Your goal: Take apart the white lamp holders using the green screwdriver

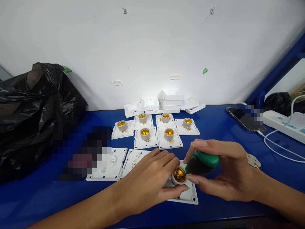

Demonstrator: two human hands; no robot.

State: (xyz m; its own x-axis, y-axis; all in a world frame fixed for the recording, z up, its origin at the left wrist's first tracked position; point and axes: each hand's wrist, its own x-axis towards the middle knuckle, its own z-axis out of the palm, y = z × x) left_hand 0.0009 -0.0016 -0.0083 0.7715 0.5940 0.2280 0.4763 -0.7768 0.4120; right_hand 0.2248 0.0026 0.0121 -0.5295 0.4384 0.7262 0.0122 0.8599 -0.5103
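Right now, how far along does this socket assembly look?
Six lamp sockets sit on plates in rows, looking finished. The left hand steadies a seventh socket while the right hand drives a green-handled screwdriver into it. Bare plates beside it and stacked plates behind remain.

A single head-worn camera looks forward and down from close above the left hand point(152, 181) and right hand point(221, 175). It faces the white wall point(152, 47) beyond them, across the blue tabletop point(214, 127).
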